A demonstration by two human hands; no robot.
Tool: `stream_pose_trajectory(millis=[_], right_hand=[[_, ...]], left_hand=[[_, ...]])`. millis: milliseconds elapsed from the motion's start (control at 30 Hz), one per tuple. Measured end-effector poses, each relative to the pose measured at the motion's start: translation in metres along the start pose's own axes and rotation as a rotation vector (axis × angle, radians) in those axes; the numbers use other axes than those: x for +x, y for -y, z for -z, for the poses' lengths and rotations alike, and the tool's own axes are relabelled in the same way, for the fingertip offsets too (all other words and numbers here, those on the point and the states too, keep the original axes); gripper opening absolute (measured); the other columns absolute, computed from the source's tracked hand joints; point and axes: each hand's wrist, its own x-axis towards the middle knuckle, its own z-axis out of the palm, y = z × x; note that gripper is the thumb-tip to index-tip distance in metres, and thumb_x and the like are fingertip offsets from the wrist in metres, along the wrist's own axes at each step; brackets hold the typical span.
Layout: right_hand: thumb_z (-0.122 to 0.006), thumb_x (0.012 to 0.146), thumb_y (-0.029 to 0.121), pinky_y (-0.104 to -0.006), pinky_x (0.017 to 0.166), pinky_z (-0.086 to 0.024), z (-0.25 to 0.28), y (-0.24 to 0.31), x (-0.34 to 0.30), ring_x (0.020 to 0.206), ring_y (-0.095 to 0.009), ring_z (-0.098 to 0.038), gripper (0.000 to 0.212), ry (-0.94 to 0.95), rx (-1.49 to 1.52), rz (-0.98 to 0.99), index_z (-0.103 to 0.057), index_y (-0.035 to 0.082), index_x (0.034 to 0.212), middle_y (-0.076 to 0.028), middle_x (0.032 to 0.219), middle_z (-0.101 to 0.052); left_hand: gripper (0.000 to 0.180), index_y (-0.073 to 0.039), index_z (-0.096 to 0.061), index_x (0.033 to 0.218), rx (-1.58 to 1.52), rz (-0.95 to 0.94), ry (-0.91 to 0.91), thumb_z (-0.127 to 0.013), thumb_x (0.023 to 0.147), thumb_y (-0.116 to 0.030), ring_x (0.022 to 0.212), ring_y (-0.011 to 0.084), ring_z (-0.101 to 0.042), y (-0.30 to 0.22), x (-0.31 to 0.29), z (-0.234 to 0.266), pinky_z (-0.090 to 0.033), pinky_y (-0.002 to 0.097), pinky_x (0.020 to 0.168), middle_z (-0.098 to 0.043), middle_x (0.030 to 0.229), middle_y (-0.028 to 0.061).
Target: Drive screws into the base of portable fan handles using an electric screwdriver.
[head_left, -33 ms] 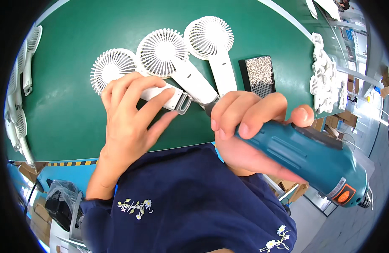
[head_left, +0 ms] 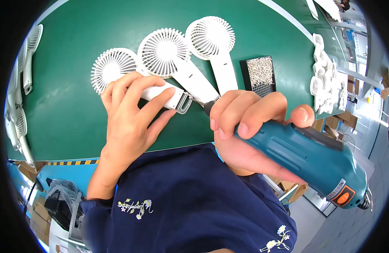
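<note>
While the L hand's [head_left: 129, 111] fingers grip a white fan [head_left: 153, 92] L of the black box [head_left: 246, 75], the R hand's [head_left: 243, 118] are wrapped round a teal elec. screwdriver [head_left: 306, 154] below said box, tip nr the fan's end; 2 other fans [head_left: 165, 50] lie between, on the tabletop [head_left: 72, 114].

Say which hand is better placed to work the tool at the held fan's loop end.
Probably the right hand: it grips the teal power screwdriver, bit pointing toward the handle end. The left hand is occupied, holding the white fan.
</note>
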Motion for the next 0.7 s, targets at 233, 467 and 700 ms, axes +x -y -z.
stream_pose_trajectory(millis=[233, 467, 700], right_hand=[[-0.042, 0.080, 0.082, -0.0398, 0.050, -0.043, -0.007, -0.012, 0.004, 0.056, -0.024, -0.050, 0.088, -0.033, 0.041, -0.022, -0.038, 0.015, 0.137, -0.010, 0.085, -0.051], [-0.049, 0.081, 0.074, -0.0405, 0.056, -0.043, -0.003, -0.022, 0.002, 0.062, -0.025, -0.052, 0.082, -0.036, 0.113, -0.084, -0.039, 0.014, 0.136, -0.011, 0.087, -0.052], [-0.053, 0.088, 0.049, -0.0404, 0.063, -0.045, -0.005, -0.019, 0.002, 0.069, -0.026, -0.054, 0.060, -0.071, 0.169, -0.129, -0.042, 0.009, 0.131, -0.014, 0.088, -0.055]], left_hand=[[0.036, -0.013, -0.071, 0.100, 0.013, 0.015, -0.034, -0.080, 0.064, -0.014, 0.107, 0.0215, -0.052, 0.002, -0.004, -0.007, -0.031, 0.0383, 0.093, -0.061, 0.109, -0.0030], [0.038, -0.014, -0.071, 0.100, -0.004, 0.014, -0.039, -0.080, 0.063, -0.014, 0.107, 0.0208, -0.052, 0.004, -0.006, -0.006, -0.031, 0.0382, 0.092, -0.061, 0.108, -0.0032], [0.038, -0.013, -0.070, 0.101, 0.000, 0.005, -0.027, -0.079, 0.064, -0.014, 0.107, 0.0208, -0.052, 0.004, -0.005, -0.004, -0.031, 0.0385, 0.091, -0.060, 0.109, -0.0030]])
